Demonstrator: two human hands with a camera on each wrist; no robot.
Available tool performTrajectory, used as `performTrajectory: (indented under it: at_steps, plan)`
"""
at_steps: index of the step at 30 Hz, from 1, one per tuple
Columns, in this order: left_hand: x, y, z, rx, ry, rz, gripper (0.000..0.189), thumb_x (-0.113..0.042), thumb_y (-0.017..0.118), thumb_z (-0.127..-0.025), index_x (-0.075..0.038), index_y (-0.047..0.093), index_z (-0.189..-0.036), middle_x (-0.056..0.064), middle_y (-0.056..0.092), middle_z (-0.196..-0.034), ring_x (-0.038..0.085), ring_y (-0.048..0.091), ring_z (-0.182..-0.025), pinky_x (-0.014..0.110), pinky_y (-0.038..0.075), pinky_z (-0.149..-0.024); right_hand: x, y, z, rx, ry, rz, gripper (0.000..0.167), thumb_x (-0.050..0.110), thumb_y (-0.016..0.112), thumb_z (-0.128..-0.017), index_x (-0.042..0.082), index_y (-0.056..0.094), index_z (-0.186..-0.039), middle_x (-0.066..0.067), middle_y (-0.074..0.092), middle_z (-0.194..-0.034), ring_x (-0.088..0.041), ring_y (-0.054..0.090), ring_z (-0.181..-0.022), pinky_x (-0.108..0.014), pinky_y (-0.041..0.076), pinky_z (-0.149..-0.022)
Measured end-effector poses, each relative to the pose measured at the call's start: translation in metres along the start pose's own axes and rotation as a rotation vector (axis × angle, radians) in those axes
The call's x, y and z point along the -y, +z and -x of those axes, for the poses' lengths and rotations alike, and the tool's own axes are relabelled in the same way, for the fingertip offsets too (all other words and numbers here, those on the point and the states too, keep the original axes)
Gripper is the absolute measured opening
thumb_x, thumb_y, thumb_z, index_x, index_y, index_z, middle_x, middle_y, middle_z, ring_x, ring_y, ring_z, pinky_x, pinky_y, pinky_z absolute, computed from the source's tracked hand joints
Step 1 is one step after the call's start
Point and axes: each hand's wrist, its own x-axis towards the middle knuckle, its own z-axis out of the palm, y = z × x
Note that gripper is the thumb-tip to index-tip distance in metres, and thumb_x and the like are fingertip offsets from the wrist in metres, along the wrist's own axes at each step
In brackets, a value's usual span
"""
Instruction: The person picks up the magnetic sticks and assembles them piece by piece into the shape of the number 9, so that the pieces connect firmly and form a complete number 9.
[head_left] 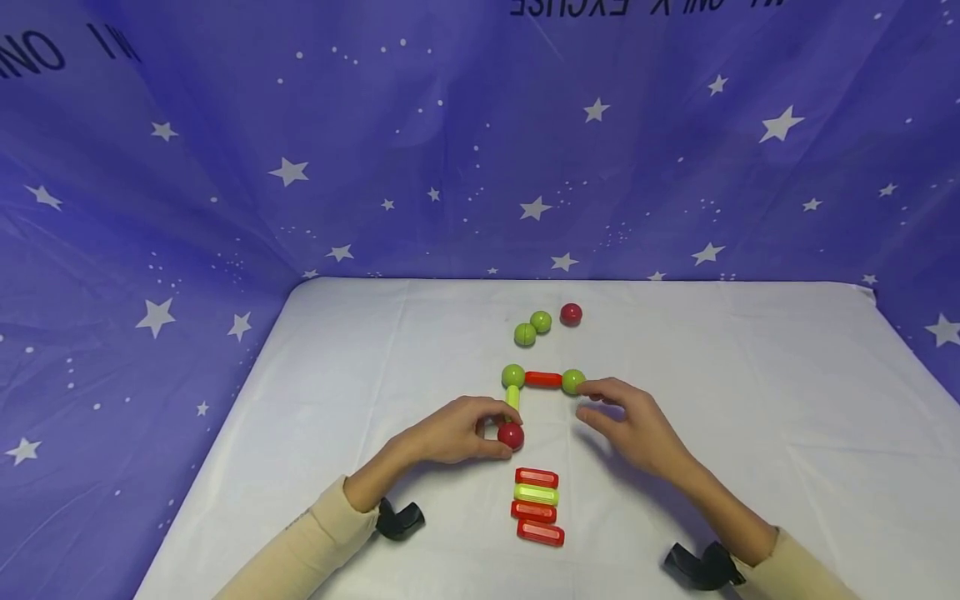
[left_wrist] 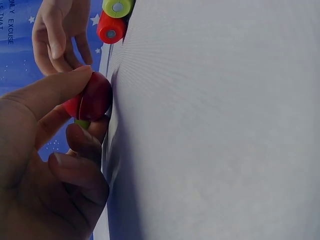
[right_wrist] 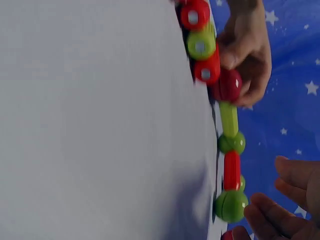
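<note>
My left hand point(head_left: 459, 429) pinches a red ball point(head_left: 511, 437) between thumb and fingers, low over the white cloth. From that ball a yellow-green rod point(head_left: 513, 398) runs back to a green ball point(head_left: 513, 376). A red rod point(head_left: 543, 380) links this corner ball to another green ball point(head_left: 573, 382) on the right, so the pieces form an L. Beside that right-hand ball is my right hand point(head_left: 636, 423), its thumb and fingers apart and a fingertip at the ball's edge. In the right wrist view the right fingers point(right_wrist: 272, 215) hold nothing.
Two loose green balls point(head_left: 525, 334) and a red ball point(head_left: 571, 314) lie farther back. Nearer me, several rods point(head_left: 536, 494), red and yellow-green, are lined up side by side. A purple star-printed curtain point(head_left: 480, 142) stands behind the white-covered table point(head_left: 360, 350).
</note>
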Motion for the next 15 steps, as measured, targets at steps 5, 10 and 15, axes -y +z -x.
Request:
performTrajectory:
  at_steps: [5,10,15]
  plan:
    - [0.0,0.0,0.0,-0.002,-0.009,0.007,0.037,-0.022,0.08,-0.085,-0.021,0.066,-0.118,-0.011,0.061,-0.097,0.008,0.052,-0.068,0.026,0.045,-0.066,0.008,0.012,0.015,0.025,-0.008,-0.08,0.027,0.01,0.075,-0.088,0.003,0.069,-0.113,-0.007,0.07,-0.109,-0.024,0.066,-0.101,-0.049,0.051,-0.089]
    - [-0.001,0.0,0.0,-0.009,-0.002,0.003,0.037,-0.021,0.08,-0.085,-0.02,0.066,-0.119,-0.01,0.062,-0.1,0.008,0.052,-0.069,0.026,0.045,-0.067,0.015,0.023,0.028,0.099,0.014,-0.119,0.026,0.016,0.074,-0.089,0.007,0.07,-0.113,0.0,0.071,-0.106,-0.015,0.066,-0.099,-0.044,0.052,-0.088]
    - [-0.001,0.001,0.0,-0.011,0.004,0.002,0.038,-0.02,0.08,-0.085,-0.017,0.066,-0.12,-0.008,0.062,-0.1,0.009,0.051,-0.068,0.025,0.045,-0.066,0.017,0.028,0.036,0.158,0.028,-0.124,0.024,0.016,0.074,-0.09,0.01,0.07,-0.112,0.006,0.071,-0.102,-0.009,0.064,-0.096,-0.041,0.051,-0.088]
